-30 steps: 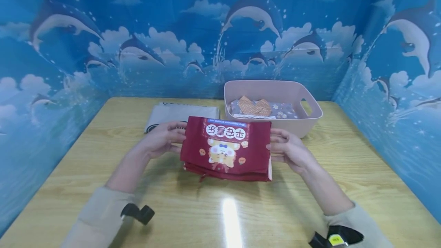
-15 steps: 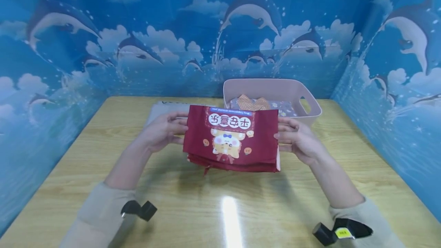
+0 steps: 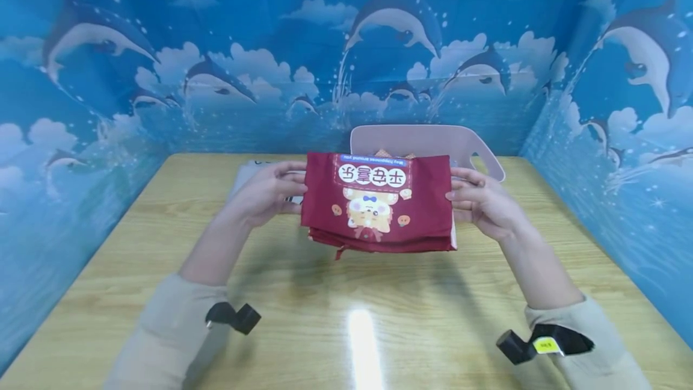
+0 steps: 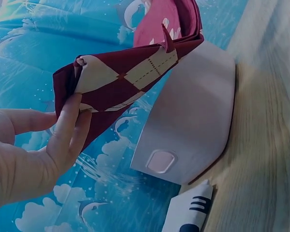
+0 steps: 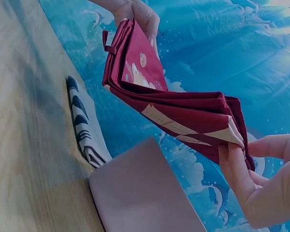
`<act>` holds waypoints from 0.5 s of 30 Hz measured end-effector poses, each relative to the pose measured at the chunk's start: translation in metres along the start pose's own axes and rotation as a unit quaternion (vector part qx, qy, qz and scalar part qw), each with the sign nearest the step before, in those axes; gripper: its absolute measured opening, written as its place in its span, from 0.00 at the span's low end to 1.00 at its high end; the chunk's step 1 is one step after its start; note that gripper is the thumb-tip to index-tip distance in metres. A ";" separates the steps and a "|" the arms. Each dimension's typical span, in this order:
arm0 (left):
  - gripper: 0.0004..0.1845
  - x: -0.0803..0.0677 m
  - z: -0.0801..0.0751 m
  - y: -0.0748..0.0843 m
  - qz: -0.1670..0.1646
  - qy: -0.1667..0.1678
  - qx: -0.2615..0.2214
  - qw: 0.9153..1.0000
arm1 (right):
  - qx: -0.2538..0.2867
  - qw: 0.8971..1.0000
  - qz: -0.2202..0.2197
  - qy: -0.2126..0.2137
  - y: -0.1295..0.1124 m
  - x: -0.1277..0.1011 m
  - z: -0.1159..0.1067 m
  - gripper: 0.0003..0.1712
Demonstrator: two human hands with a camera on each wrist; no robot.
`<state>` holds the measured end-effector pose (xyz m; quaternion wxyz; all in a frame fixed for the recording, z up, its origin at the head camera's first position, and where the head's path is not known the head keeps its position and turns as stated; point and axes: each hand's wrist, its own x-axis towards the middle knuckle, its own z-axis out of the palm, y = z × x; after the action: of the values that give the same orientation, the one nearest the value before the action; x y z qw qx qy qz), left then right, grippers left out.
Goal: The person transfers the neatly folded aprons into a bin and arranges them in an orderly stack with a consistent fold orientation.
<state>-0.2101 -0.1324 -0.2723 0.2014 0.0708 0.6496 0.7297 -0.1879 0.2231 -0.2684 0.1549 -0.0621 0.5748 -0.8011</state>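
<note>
Both hands hold up a folded dark red cloth [image 3: 428,203] by its two ends, in the air over the table. Printed on it are a cartoon animal and white round labels, upside down in the head view. At its left end my left hand [image 3: 267,194] pinches the edge between thumb and fingers. My right hand [image 3: 489,203] pinches the opposite end. The wrist views show a diamond-patterned underside on the cloth [image 4: 106,79], several folded layers and a small red loop. It sags in the middle in the right wrist view. Behind it, a pinkish bin [image 3: 428,137] is partly hidden.
Inside the bin, only the top of an orange dotted fabric piece [image 3: 383,153] shows above the red cloth. A folded white cloth with black print [image 5: 89,121] lies on the wooden table [image 3: 303,330], left of the bin. Dolphin-printed curtains [image 3: 243,47] surround the table.
Both hands have carried the red cloth away from me and slightly to the right. It now overlaps the bin's front and hides most of what lies inside.
</note>
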 end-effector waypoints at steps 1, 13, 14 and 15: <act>0.28 0.001 0.001 0.001 0.001 -0.002 0.000 1.000 | 0.001 1.000 0.003 0.002 -0.001 0.001 -0.001 0.21; 0.26 0.018 0.012 0.009 -0.011 0.035 0.018 0.999 | 0.031 0.999 0.024 -0.004 -0.009 0.016 -0.019 0.20; 0.26 0.019 0.013 0.010 -0.011 0.039 0.022 0.999 | 0.034 0.999 0.024 -0.007 -0.010 0.017 -0.021 0.19; 0.26 0.020 0.014 0.011 -0.009 0.042 0.027 0.999 | 0.036 0.999 0.024 -0.010 -0.011 0.017 -0.022 0.18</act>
<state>-0.2256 -0.1121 -0.2625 0.1788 0.0392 0.6773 0.7126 -0.2124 0.2411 -0.2670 0.1818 -0.0506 0.5450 -0.8169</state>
